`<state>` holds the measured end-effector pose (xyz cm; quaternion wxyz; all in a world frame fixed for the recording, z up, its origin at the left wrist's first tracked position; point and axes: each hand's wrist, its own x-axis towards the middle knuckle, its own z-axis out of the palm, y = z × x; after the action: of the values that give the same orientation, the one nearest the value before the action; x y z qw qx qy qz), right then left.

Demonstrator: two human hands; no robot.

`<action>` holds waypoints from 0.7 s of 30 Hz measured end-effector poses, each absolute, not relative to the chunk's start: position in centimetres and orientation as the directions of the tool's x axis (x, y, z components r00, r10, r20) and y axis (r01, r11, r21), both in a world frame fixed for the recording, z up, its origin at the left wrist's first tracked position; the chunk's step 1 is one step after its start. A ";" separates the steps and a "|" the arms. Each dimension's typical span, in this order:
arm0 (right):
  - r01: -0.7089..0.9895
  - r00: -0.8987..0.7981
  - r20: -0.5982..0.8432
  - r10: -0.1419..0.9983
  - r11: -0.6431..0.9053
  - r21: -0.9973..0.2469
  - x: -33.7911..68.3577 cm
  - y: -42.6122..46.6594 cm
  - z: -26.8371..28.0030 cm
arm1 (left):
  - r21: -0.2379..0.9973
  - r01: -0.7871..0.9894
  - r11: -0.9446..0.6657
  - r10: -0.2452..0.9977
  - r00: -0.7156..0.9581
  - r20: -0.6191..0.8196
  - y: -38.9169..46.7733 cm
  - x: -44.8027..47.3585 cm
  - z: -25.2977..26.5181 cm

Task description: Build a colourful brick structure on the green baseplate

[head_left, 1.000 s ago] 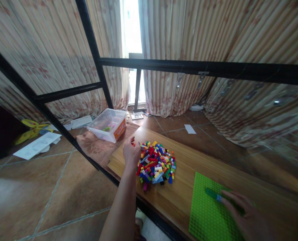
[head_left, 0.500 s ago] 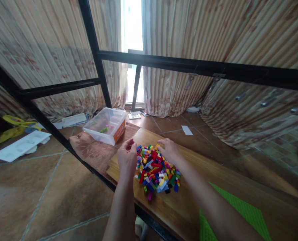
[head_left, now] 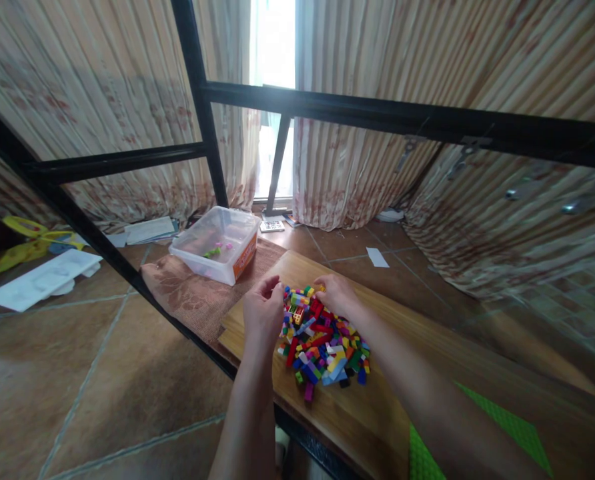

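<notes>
A mixed pile of toy building bricks (head_left: 322, 340) lies on the wooden board. At its left edge is my left hand (head_left: 263, 303), its fingers curled in and thumb against them; whatever they may hold is hidden. Across the far side of the pile reaches my right hand (head_left: 338, 295), fingertips bent down and closed around a small yellow brick (head_left: 320, 288). Red, blue, white and green bricks lie between the two hands. A green studded baseplate (head_left: 507, 417) is partly covered by my right forearm.
A clear plastic box (head_left: 212, 250) with a few green and pink pieces stands on a brown cloth (head_left: 177, 293) beyond the board (head_left: 342, 413). Black metal bars (head_left: 377, 110) cross the view in front of the curtains. A white tray-like piece (head_left: 40, 280) lies on the tiles at left.
The whole view has shifted slightly, so the scene sits a little further right. My right fingers have closed on the yellow brick; my left hand stays by the pile, fingers curled.
</notes>
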<state>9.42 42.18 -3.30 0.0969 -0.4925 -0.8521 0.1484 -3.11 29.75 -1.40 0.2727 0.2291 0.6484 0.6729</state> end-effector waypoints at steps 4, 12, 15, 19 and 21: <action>0.791 -0.438 0.129 0.890 0.450 -0.415 11.5 41.4 -0.8 | 0.999 -0.040 -0.013 0.673 -0.739 -0.021 29.8 -2.6 -1.1; 0.483 0.016 0.146 0.989 0.121 -0.868 29.4 33.3 0.1 | 0.999 -0.022 -0.026 0.811 -0.585 0.008 30.7 1.9 -1.0; 0.563 0.120 0.070 0.990 -0.010 -0.826 35.5 29.8 -2.9 | 0.994 0.086 -0.065 0.880 -0.464 0.098 30.7 5.7 -1.5; 0.763 0.057 0.277 0.959 0.137 -0.631 38.5 27.7 -6.5 | 0.943 0.318 -0.098 0.962 -0.212 0.172 29.6 11.9 -2.7; 0.835 0.029 0.357 0.934 0.173 -0.522 38.4 27.6 -7.5 | 0.904 0.402 -0.146 0.981 -0.057 0.184 28.9 14.6 -3.4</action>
<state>38.37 27.60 -7.54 0.3268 -0.6386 -0.6926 0.0752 14.64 28.85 -3.36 0.3203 0.6074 0.5694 0.4519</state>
